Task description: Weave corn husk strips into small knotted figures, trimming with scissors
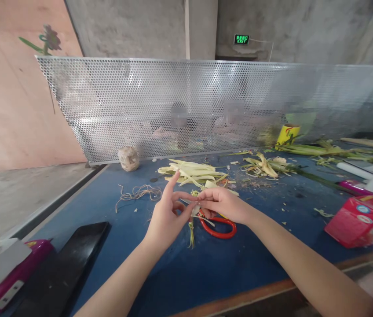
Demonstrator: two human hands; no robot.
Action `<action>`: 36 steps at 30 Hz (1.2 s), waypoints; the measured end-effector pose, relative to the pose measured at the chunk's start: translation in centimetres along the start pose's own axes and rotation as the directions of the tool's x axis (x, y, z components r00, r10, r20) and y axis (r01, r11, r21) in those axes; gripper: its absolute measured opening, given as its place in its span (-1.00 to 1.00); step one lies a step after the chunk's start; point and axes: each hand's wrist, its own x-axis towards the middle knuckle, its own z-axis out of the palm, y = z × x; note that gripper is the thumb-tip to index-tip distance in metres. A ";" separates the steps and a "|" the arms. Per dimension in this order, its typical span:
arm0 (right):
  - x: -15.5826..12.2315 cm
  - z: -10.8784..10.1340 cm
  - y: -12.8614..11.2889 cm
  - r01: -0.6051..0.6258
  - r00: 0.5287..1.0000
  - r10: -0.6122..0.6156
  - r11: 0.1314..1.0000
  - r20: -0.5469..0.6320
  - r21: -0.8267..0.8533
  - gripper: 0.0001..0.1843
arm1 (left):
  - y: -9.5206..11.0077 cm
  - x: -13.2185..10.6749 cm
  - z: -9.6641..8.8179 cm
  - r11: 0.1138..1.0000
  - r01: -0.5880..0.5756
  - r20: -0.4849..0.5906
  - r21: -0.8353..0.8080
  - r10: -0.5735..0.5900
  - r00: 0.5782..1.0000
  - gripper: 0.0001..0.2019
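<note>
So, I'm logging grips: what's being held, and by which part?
Left fingers and right fingers appear to pinch a small pale strip; which part they grip can't be told.

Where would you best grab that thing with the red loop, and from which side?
Probably by the outer curve of the red loop, coming from the near right: that rounded part lies exposed on the blue table. Its far end is hidden by the right hand, which, with the left hand, pinches a pale strip.
</note>
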 end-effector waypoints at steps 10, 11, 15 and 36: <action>-0.1 0.2 0.1 0.020 0.996 -0.027 0.996 -0.081 -0.084 -0.81 | -0.4 -0.1 -0.2 0.963 -0.081 0.007 0.256 0.082 0.997 -0.39; -0.1 0.2 0.1 0.014 0.996 -0.021 0.996 -0.081 -0.084 -0.79 | -0.3 -0.1 -0.2 0.960 -0.085 0.004 0.267 0.086 0.996 -0.40; 0.0 0.3 -0.1 0.002 0.999 -0.004 0.999 -0.042 -0.054 -0.73 | -0.3 -0.1 -0.2 0.959 -0.100 0.012 0.264 0.100 0.995 -0.42; -0.3 0.2 -0.6 0.033 0.999 -0.038 0.989 -0.035 -0.144 -0.84 | 0.1 0.2 -0.2 0.994 0.105 -0.023 0.038 -0.105 0.994 -0.14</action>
